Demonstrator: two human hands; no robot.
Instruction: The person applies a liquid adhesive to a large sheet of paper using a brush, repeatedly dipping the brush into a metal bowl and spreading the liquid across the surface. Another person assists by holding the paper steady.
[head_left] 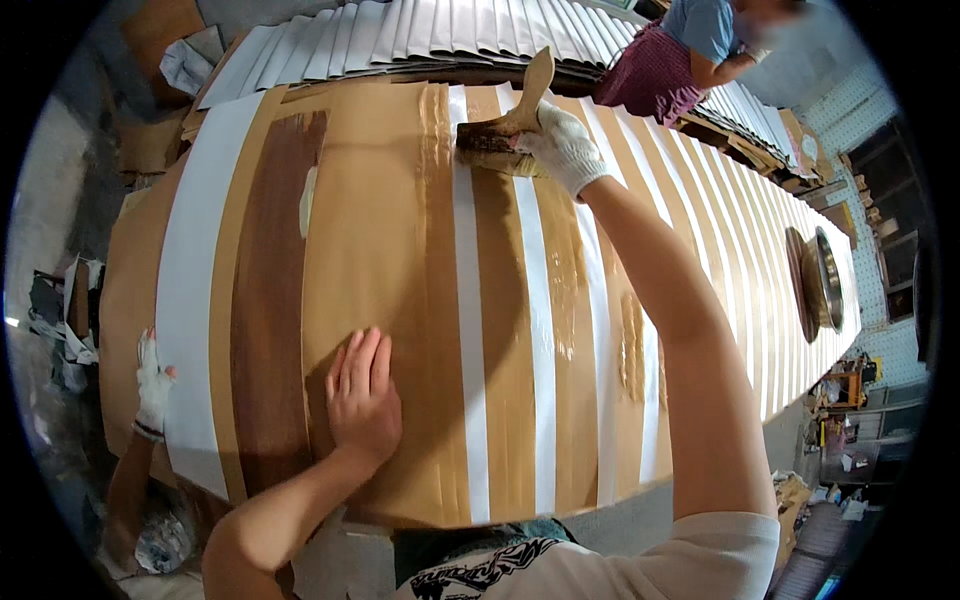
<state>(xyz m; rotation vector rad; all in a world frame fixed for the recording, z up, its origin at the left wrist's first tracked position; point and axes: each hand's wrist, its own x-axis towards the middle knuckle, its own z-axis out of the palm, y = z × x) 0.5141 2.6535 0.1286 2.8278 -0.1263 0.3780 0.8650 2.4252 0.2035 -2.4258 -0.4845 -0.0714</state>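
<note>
My right hand [565, 148], in a white glove, grips a wide flat brush [500, 132] with a pale wooden handle. Its dark bristles rest on the far part of a row of overlapping brown sheets [380, 230] with white strips [467, 300] between them. Glossy, wet-looking streaks [563, 255] show on the sheets just right of the brush. Bare and spread flat, my left hand [365, 395] presses on the broad brown sheet nearer to me. A dark brown wood-like strip [270, 320] lies to its left.
At the left edge a co-worker's gloved hand [152, 390] touches the table's end. A metal bowl [826, 280] stands at the far right on the sheets. Behind lies a stack of white ridged sheets [420, 38], with another person [670, 60] beside it.
</note>
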